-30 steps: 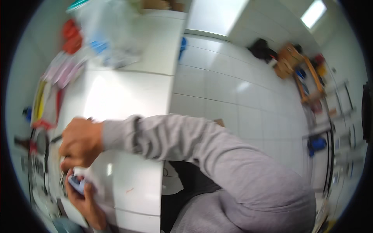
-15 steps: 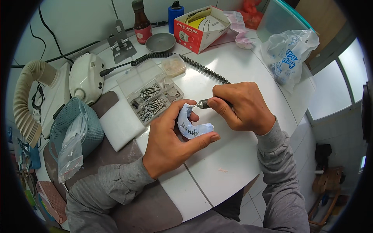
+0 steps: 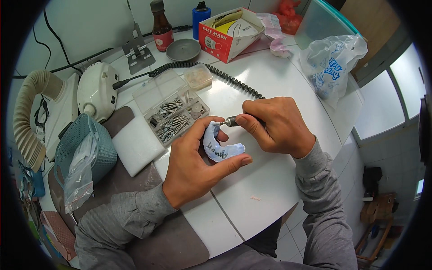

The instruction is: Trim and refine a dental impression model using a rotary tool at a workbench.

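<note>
My left hand [image 3: 195, 168] grips a pale blue horseshoe-shaped dental cast [image 3: 219, 146] with dark handwriting on its side, held between thumb and fingers just above the white table [image 3: 270, 189]. My right hand [image 3: 276, 126] holds a rotary handpiece [image 3: 234, 120] like a pen. Its tip sits against the upper end of the cast. A black coiled cord [image 3: 202, 69] runs from the handpiece back across the table to a white motor unit [image 3: 96, 92].
A clear compartment box of burs [image 3: 173, 114] and a white foam block [image 3: 137, 146] lie left of my hands. A teal basket [image 3: 83, 150], a beige ribbed hose [image 3: 29, 117], a mask box [image 3: 229, 33], a brown bottle [image 3: 161, 24] and a plastic bag [image 3: 333, 63] ring the table.
One second ago the view swung over the floor and table edge. Since half a second ago it has stayed on the table; both hands hold the cast and handpiece much as before.
</note>
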A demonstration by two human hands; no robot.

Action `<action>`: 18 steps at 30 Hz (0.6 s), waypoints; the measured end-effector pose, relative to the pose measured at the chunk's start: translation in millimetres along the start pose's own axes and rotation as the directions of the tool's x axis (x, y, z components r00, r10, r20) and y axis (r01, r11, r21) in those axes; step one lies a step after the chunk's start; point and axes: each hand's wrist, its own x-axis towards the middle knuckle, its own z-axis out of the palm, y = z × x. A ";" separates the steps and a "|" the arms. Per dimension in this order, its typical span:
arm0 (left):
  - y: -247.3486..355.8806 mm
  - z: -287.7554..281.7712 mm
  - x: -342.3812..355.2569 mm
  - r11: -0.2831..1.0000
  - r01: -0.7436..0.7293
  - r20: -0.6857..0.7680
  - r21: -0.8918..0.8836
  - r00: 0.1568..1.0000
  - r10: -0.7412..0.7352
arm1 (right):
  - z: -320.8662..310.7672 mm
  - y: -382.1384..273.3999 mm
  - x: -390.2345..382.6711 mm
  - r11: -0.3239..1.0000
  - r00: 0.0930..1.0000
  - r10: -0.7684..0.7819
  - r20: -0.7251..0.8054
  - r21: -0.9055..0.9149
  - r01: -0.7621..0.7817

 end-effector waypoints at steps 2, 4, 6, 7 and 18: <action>-1.5 0.4 0.6 1.000 0.001 0.002 -0.009 1.000 -0.001 | 0.1 0.1 -0.1 1.000 1.000 0.002 0.000 0.010 -0.002; -0.5 0.9 0.5 1.000 0.002 0.006 -0.009 1.000 -0.002 | 0.3 0.7 -0.6 1.000 1.000 0.002 0.000 -0.002 -0.002; -0.3 1.2 0.4 1.000 0.003 0.007 -0.007 1.000 -0.002 | 0.2 0.3 -0.8 1.000 1.000 0.005 0.001 0.007 -0.005; -1.4 1.6 0.4 1.000 0.000 0.002 -0.016 1.000 0.000 | 0.2 0.1 -0.6 1.000 1.000 0.010 0.002 0.017 -0.010; 0.2 1.5 -0.5 1.000 -0.003 -0.010 -0.009 1.000 0.003 | -1.3 -1.5 0.4 1.000 1.000 0.021 -0.001 0.006 -0.021</action>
